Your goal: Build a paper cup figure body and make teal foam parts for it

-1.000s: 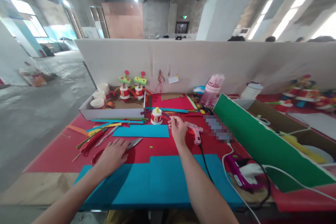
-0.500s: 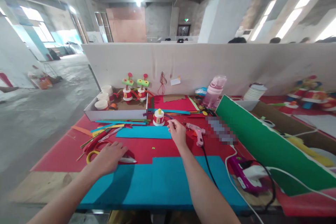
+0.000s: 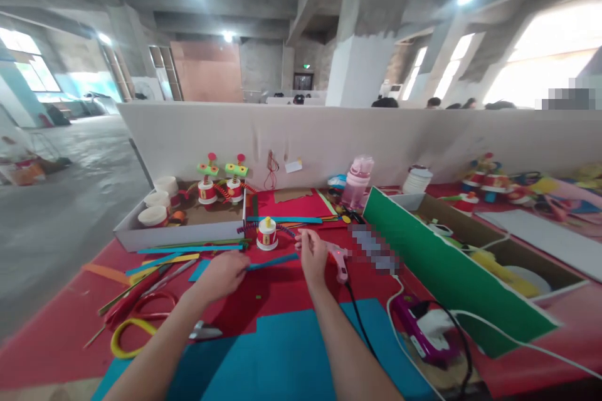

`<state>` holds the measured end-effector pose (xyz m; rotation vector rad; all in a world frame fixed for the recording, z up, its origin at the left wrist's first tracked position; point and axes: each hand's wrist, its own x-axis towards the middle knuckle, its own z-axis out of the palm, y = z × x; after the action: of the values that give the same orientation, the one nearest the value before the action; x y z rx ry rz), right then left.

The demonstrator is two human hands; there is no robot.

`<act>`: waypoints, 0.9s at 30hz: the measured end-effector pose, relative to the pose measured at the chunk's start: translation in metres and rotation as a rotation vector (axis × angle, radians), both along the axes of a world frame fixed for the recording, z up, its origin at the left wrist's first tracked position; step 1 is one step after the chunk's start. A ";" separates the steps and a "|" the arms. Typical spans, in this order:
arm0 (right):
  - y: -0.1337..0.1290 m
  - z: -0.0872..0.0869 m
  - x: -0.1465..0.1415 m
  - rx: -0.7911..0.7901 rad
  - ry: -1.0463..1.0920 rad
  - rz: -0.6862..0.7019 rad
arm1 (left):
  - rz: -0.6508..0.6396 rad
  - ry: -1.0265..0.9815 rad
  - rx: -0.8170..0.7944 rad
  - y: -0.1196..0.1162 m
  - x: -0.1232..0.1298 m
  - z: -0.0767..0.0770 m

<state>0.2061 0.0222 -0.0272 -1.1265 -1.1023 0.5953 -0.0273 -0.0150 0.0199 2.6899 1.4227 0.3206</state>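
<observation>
A blue paper strip [image 3: 273,262] stretches between my two hands, tilted so that it looks narrow. My left hand [image 3: 226,272] is closed on its left part, where a flat blue corner shows beside the fingers. My right hand [image 3: 311,257] has its fingers curled together at the strip's right end. Its fingertips come close to the end of a purple coiled arm; what they pinch, I cannot make out. Just behind the strip stands a small red-and-white paper cup figure [image 3: 267,235] with a yellow knob on top and coiled arms.
A pink glue gun [image 3: 341,263] lies right of my right hand, its black cord running forward. Scissors [image 3: 134,337] lie under my left forearm. Blue sheets [image 3: 282,351] cover the front. A white box [image 3: 183,232] holds cups and finished figures; a green-sided box [image 3: 446,269] stands right.
My left hand has moved from above the scissors up and right to the blue strip. The strip, flat before, is now tilted between my hands. The camera view has shifted.
</observation>
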 end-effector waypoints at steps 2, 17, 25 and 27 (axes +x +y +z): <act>0.001 0.005 0.001 0.007 0.230 -0.006 | -0.028 -0.378 -0.042 -0.001 -0.011 0.015; -0.011 0.011 -0.002 -0.851 0.111 1.021 | -0.231 -1.061 0.372 -0.018 0.008 0.011; -0.018 0.012 0.004 -0.826 0.122 1.170 | -0.148 -0.997 0.504 -0.021 0.008 0.013; -0.020 0.012 0.005 -0.809 0.111 1.120 | -0.032 -1.009 0.583 -0.021 0.005 0.013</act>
<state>0.2111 0.0027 -0.0150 -1.0162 -1.3884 2.0909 -0.0219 -0.0362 0.0333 2.1836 1.0145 1.9704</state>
